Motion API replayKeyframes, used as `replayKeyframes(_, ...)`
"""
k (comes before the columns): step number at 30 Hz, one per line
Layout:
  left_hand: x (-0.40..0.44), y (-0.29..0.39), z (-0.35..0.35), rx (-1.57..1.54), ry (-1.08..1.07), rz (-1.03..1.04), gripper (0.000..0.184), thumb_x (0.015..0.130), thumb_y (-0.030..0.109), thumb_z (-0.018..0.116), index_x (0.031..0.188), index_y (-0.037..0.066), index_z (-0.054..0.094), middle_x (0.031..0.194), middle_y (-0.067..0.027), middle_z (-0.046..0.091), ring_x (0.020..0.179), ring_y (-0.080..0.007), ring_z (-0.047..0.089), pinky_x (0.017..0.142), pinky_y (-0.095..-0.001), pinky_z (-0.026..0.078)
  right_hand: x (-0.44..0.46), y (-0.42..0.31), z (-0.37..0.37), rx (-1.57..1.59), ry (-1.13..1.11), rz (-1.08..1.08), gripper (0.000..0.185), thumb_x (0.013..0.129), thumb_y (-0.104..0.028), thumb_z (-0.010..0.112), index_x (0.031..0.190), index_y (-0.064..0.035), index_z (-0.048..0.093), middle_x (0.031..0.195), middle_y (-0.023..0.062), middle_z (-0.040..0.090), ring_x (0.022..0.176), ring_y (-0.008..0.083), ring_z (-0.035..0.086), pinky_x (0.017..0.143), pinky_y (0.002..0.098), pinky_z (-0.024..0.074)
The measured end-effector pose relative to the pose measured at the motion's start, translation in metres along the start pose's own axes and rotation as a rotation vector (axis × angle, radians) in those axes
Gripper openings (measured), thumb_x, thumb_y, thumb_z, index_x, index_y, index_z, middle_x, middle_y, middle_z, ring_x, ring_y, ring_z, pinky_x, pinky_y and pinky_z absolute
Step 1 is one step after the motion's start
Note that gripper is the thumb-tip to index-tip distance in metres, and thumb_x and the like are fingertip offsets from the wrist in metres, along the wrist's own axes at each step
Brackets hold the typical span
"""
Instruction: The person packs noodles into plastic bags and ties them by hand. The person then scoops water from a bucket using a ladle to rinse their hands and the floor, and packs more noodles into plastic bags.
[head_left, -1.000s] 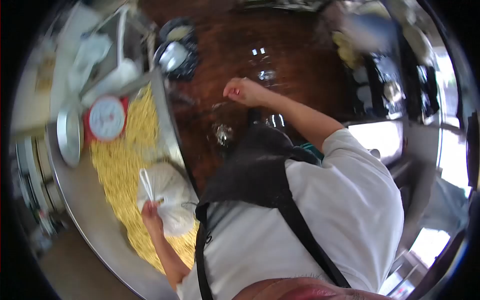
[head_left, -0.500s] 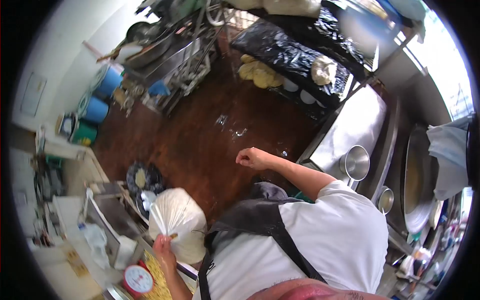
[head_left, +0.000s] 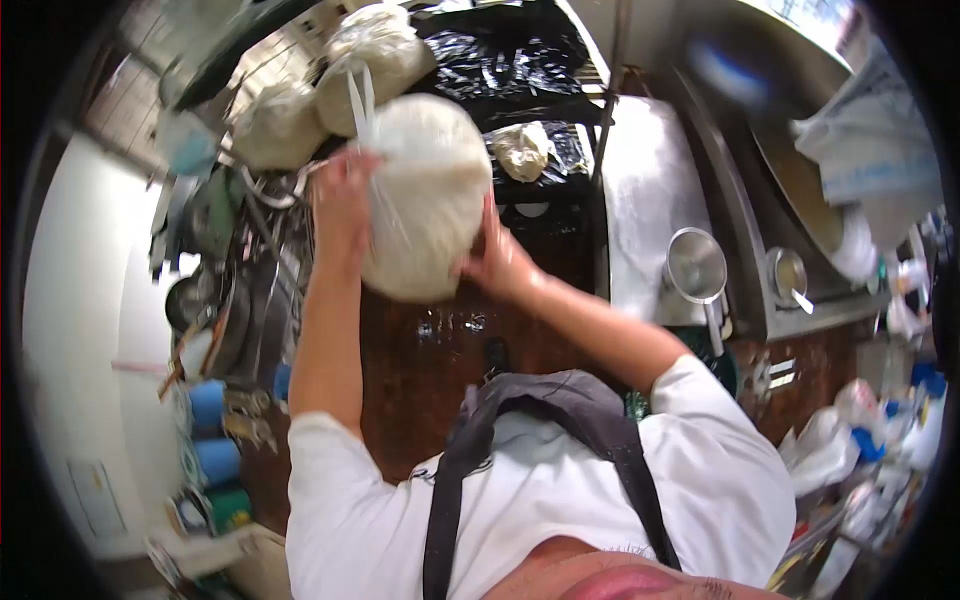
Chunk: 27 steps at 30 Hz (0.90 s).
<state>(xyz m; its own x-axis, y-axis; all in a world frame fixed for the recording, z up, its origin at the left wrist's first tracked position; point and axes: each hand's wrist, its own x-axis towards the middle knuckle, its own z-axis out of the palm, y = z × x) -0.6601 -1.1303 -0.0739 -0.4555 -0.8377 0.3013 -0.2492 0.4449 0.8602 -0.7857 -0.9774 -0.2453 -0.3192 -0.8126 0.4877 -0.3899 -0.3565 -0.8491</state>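
Note:
A large, full plastic bag of pale contents (head_left: 428, 200) is raised in front of me. My left hand (head_left: 345, 195) is closed at its gathered top, on the bag's left side, where white plastic loops stick up. My right hand (head_left: 497, 255) lies against the bag's lower right side with its fingers apart, supporting it. Just beyond the bag are other wrapped pale bundles (head_left: 275, 125) on the rack. A smaller wrapped bundle (head_left: 521, 152) rests on black plastic to the right of the bag.
A steel counter (head_left: 645, 180) runs along the right, with a long-handled metal pot (head_left: 696, 266) by its near end. Farther right is a large pan (head_left: 800, 185) with a ladle (head_left: 790, 275) near it. Blue buckets (head_left: 212, 460) stand at the lower left on the reddish floor.
My left hand has lifted the bag from above the yellow strands toward the rack. My right hand has come up against the bag. The view has turned from the strands and scale to the rack.

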Motion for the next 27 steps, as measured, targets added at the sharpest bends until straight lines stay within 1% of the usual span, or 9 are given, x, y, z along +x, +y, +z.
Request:
replayKeyframes(3,0.156,-0.018,0.039,-0.076,-0.069,0.531,0.02,0.094,0.017,0.057,0.1,0.001,0.068,0.098,-0.0081,0.069,0.089,-0.0172,0.062,0.085,-0.033,0.047,0.121,0.018,-0.055,-0.159,0.072,0.272,0.107,0.085,-0.017,0.073,0.152,-0.0078,-0.01,0.12,0.0222,0.062,0.108,0.0327,0.062,0.094,0.0395,0.0476)
replayKeyframes(5,0.272,-0.025,0.084,-0.38,-0.122,0.148,0.025,0.097,0.022,0.054,0.101,0.002,0.069,0.1,-0.0117,0.07,0.09,-0.0194,0.063,0.087,-0.0349,0.047,0.171,-0.002,-0.091,-0.276,0.179,0.195,0.08,0.091,-0.02,0.067,0.153,-0.009,0.018,0.114,0.0173,0.066,0.102,0.0299,0.064,0.091,0.0369,0.0492)
replayKeyframes(7,0.318,-0.009,0.118,-0.23,-0.093,0.018,0.029,0.097,0.028,0.053,0.102,0.005,0.07,0.1,-0.0134,0.07,0.089,-0.0236,0.064,0.083,-0.0383,0.048,0.187,0.01,-0.119,-0.431,0.144,0.122,0.054,0.093,-0.022,0.063,0.142,-0.0102,0.044,0.105,0.0136,0.069,0.098,0.0234,0.065,0.089,0.0334,0.05)
replayKeyframes(9,0.416,-0.08,0.152,0.618,-0.287,0.499,0.03,0.096,0.032,0.053,0.107,0.009,0.069,0.102,-0.0124,0.069,0.085,-0.029,0.065,0.077,-0.0425,0.051,0.159,-0.009,-0.126,-0.337,0.179,0.218,0.041,0.095,-0.022,0.059,0.134,-0.011,0.054,0.101,0.0099,0.069,0.094,0.0193,0.065,0.087,0.0308,0.0509)
replayKeyframes(13,0.461,-0.146,0.237,0.644,-0.016,0.522,0.023,0.085,0.024,0.06,0.094,0.007,0.073,0.093,-0.0143,0.071,0.088,-0.0296,0.068,0.081,-0.041,0.053,0.015,0.029,-0.114,-0.327,0.264,0.461,0.035,0.092,-0.02,0.061,0.125,-0.0094,0.06,0.097,0.0072,0.07,0.088,0.0196,0.066,0.083,0.0322,0.0512)
replayKeyframes(16,0.509,-0.18,0.254,0.623,-0.081,1.105,0.023,0.084,0.017,0.053,0.088,0.007,0.074,0.09,-0.0152,0.071,0.083,-0.0323,0.067,0.077,-0.0424,0.053,-0.117,0.033,-0.084,-0.203,0.441,0.853,0.034,0.092,-0.02,0.062,0.124,-0.0074,0.06,0.099,0.0065,0.07,0.089,0.0183,0.065,0.085,0.0315,0.0505)
replayKeyframes(21,0.276,-0.088,0.232,-0.032,0.198,1.029,0.045,0.092,0.036,0.058,0.121,0.001,0.055,0.107,-0.0142,0.062,0.09,-0.0281,0.062,0.076,-0.0453,0.053,-0.313,-0.01,0.0,-0.182,1.004,1.141,0.033,0.092,-0.017,0.06,0.123,-0.0064,0.06,0.096,0.0068,0.07,0.09,0.0161,0.065,0.084,0.0302,0.0505)
replayKeyframes(24,0.077,-0.061,0.263,-0.671,-0.466,0.658,0.034,0.092,0.023,0.059,0.116,0.0,0.056,0.1,-0.014,0.062,0.082,-0.0219,0.061,0.077,-0.0362,0.052,-0.368,-0.044,0.043,-0.115,1.446,1.18,0.028,0.09,-0.01,0.062,0.116,-0.0019,0.063,0.088,0.0051,0.069,0.075,0.0109,0.062,0.074,0.0266,0.0513)
replayKeyframes(27,-0.073,-0.062,0.288,-0.415,-1.434,0.161,0.029,0.091,0.009,0.062,0.118,0.001,0.057,0.095,-0.0088,0.064,0.076,-0.0144,0.06,0.07,-0.0287,0.051,-0.406,-0.065,0.06,-0.094,1.486,1.156,0.027,0.09,-0.01,0.063,0.115,-0.0019,0.063,0.087,0.0042,0.068,0.074,0.0107,0.062,0.072,0.0265,0.0507)
